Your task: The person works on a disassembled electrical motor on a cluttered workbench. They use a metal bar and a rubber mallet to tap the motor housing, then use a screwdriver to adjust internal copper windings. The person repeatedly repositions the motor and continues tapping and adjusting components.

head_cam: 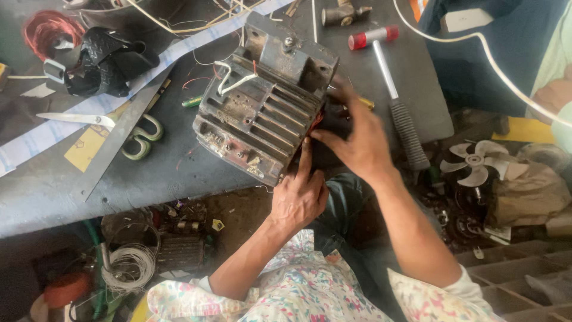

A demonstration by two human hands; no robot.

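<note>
Rusty grey-brown motor housing [265, 113], red-capped steel hammer [390, 83], green-handled scissors [107, 128], white fan blade [476, 162], floral sleeves [280, 289]

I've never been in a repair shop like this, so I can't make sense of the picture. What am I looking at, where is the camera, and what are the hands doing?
The camera sits on the person's head and looks down, so the two bare arms coming up from the bottom are their own. Both hands are at the open end of a grimy ribbed metal motor housing that lies on a dark grey worktable. The left hand presses against its lower edge; the right hand reaches into the opening, where reddish copper winding shows.

Around it on the table lie a hammer with a red-ended head, scissors with green handles, a flat metal strip, crumpled black tape and a coil of red wire. Down on the floor to the right is a small white fan blade.
</note>
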